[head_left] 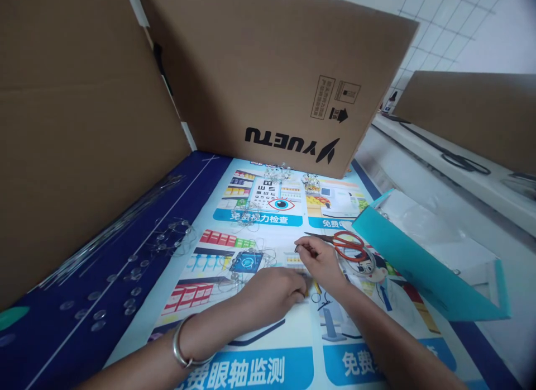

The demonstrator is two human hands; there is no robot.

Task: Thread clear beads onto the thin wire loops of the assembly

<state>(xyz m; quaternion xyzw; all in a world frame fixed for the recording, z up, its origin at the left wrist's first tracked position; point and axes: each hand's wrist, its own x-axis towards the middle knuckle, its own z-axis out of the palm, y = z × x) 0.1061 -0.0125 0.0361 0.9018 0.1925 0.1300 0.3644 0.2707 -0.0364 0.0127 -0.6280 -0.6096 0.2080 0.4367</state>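
My left hand [276,292] is low over the printed sheet, its fingers curled; what they hold, if anything, is hidden. Close by on the right, my right hand [322,261] is closed in a pinch, and a small dark bit shows at its fingertips, too small to name. Scissors with red-orange handles [348,246] lie just beyond the right hand, beside a ring of thin clear line or wire [365,262]. A tangle of fine wire with clear beads [240,275] rests left of my hands.
Loose clear beads [129,306] and a bundle of thin wires [121,228] lie on the dark blue strip at left. A teal open box [427,267] holding clear plastic stands right. Cardboard panels [268,71] wall the back and left. Beaded clusters [310,182] sit at the back.
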